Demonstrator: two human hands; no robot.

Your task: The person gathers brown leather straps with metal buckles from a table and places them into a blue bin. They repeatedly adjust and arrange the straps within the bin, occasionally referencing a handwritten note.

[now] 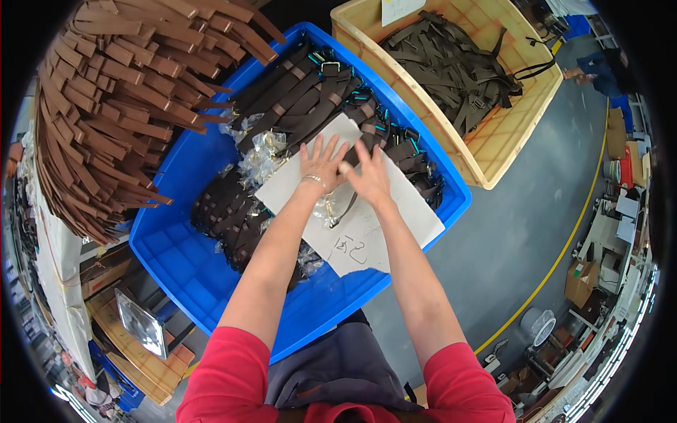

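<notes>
Both hands are over a white cardboard sheet (416,211) that lies across a large blue bin (176,243). My left hand (323,166) rests flat on it, fingers spread, with a bracelet at the wrist. Close beside it, my right hand (370,176) has its fingers stretched out over a dark brown strap (368,132); the thumbs nearly meet. Below the hands, a small clear plastic bag (324,210) and a thin dark strip lie on the sheet. Bundled dark straps (296,99) with buckles fill much of the bin, among crumpled clear bags (262,156).
A thick mass of brown straps (106,113) hangs at the upper left, over the bin's edge. Beyond the bin's right side stands a cream bin (423,95) of dark webbing. A yellow line (550,275) crosses the grey floor, with boxes farther right. Another person (599,70) is at far right.
</notes>
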